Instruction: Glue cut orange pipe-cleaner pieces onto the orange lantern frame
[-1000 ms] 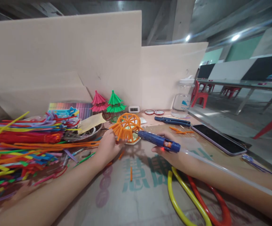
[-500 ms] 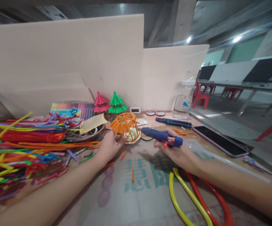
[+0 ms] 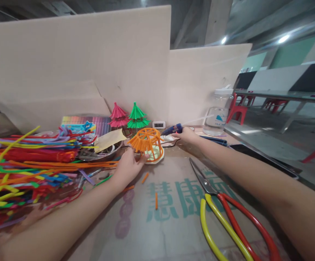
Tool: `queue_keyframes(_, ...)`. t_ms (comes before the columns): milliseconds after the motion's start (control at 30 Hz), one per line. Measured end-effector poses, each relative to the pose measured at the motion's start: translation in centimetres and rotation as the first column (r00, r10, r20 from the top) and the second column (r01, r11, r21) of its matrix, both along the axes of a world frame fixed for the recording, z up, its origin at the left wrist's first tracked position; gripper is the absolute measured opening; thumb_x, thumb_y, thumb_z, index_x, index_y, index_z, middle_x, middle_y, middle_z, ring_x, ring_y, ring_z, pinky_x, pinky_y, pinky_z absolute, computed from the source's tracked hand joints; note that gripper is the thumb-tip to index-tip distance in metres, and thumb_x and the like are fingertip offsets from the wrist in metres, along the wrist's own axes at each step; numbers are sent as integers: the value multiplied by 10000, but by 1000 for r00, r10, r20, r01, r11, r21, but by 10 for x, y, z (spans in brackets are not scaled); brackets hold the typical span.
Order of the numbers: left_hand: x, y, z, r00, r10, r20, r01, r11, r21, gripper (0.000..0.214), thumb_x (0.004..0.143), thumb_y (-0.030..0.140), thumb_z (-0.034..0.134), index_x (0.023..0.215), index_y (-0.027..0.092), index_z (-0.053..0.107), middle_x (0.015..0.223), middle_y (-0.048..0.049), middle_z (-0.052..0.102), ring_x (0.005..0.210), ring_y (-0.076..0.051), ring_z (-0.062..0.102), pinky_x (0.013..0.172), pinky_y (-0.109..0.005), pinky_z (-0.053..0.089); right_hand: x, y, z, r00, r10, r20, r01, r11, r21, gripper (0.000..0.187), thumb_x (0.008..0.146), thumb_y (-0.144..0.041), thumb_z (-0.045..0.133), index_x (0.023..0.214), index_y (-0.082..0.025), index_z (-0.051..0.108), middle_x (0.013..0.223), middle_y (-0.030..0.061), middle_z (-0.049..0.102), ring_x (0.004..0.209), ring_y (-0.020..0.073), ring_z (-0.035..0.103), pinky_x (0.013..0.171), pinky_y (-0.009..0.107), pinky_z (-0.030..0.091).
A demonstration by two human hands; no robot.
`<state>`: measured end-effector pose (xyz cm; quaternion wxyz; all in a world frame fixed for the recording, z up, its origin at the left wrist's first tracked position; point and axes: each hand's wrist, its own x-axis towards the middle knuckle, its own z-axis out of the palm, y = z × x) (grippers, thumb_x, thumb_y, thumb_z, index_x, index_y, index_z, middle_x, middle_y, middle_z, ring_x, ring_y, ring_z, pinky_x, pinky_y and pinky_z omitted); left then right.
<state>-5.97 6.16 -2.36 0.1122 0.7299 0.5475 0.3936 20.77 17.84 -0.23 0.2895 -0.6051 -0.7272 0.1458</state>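
Note:
My left hand (image 3: pixel 129 167) grips the lower edge of an orange pipe-cleaner dome (image 3: pixel 146 141), which stands on a pale disc (image 3: pixel 155 158) on the cardboard-covered table. My right hand (image 3: pixel 187 136) reaches far back and is closed around a blue glue gun (image 3: pixel 173 129) with a red light, its clear glue stick pointing right. The gun sits just right of the dome, low over the table. A pink pipe-cleaner pagoda (image 3: pixel 118 115) and a green one (image 3: pixel 137 116) stand behind the dome.
A big heap of coloured pipe cleaners (image 3: pixel 29 166) fills the left. Large scissors with yellow and red handles (image 3: pixel 223 214) lie at front right. A phone (image 3: pixel 266 159), a clear bottle (image 3: pixel 217 112), a metal dish (image 3: pixel 103 152) and cardboard walls (image 3: pixel 92 65) surround the area.
My right hand carried the glue gun from in front of the dome back and to the far side of the table. The left hand set the dome upright and still holds it.

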Motion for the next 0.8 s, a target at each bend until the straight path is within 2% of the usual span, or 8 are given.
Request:
queue_keyframes(100, -2, 2, -1, 1000, 14, 17, -13, 999, -41, 419, 828, 526, 582, 1037, 163, 584, 1045, -131, 697, 975, -284, 671, 855, -420, 519, -4, 11, -10, 998, 6, 62, -4, 999, -35, 349, 846, -393, 650, 981, -74, 700, 864, 134, 743, 752, 204, 678, 632, 254, 473)
queue_keyframes(200, -5, 5, -2, 999, 18, 43, -14, 996, -91, 422, 817, 549, 587, 986, 162, 582, 1010, -130, 701, 937, -280, 674, 813, -410, 523, 0, 9, -10, 991, 22, 131, -18, 999, -32, 412, 833, -453, 654, 1007, -82, 696, 924, 151, 743, 804, 228, 681, 662, 271, 475)
queue_keyframes(333, -7, 7, -2, 994, 32, 105, -17, 990, -140, 431, 800, 553, 599, 965, 156, 571, 995, -129, 700, 916, -278, 675, 783, -401, 522, 20, -12, 1, 975, 12, 223, -21, 999, 41, 469, 806, -487, 677, 1079, -106, 679, 1074, 172, 717, 982, 279, 659, 810, 315, 471)
queue_keyframes(433, -6, 8, 1, 985, 18, 169, 4, 991, -133, 405, 807, 529, 594, 954, 153, 562, 1004, -123, 690, 917, -270, 672, 811, -401, 517, 37, -42, 7, 955, -2, 296, -46, 987, 157, 331, 841, -398, 653, 1025, -126, 694, 1137, 180, 686, 1121, 314, 588, 954, 384, 409)
queue_keyframes(500, -6, 9, 3, 977, 1, 211, 20, 995, -97, 391, 810, 515, 595, 960, 156, 554, 1036, -120, 681, 953, -265, 663, 854, -401, 509, 41, -69, 11, 927, 61, 371, -177, 941, 287, 225, 877, -344, 603, 898, -147, 710, 1018, 150, 705, 1051, 301, 605, 938, 403, 419)
queue_keyframes(600, -7, 11, 4, 962, -14, 272, 28, 998, -51, 400, 813, 512, 600, 988, 157, 542, 1079, -116, 671, 1008, -258, 648, 899, -392, 499, 25, -116, 18, 878, 365, 311, -445, 862, 244, 186, 910, -252, 539, 960, -187, 706, 950, 77, 702, 888, 216, 641, 800, 332, 483)
queue_keyframes(667, -7, 10, 4, 959, -7, 282, 23, 998, -52, 403, 817, 512, 598, 994, 154, 544, 1068, -109, 671, 991, -251, 649, 889, -383, 501, 4, -145, 22, 752, 578, 317, -645, 745, 172, 225, 905, -218, 555, 1081, -227, 695, 1064, 59, 685, 966, 199, 638, 855, 322, 480)
queue_keyframes(800, -5, 4, 2, 974, 1, 228, 16, 997, -72, 386, 824, 507, 588, 971, 152, 561, 1023, -102, 669, 942, -249, 649, 856, -381, 499, -34, -179, 18, 556, 768, 318, -823, 562, 83, 285, 902, -160, 573, 1148, -245, 688, 1078, 58, 660, 937, 166, 627, 824, 275, 485)
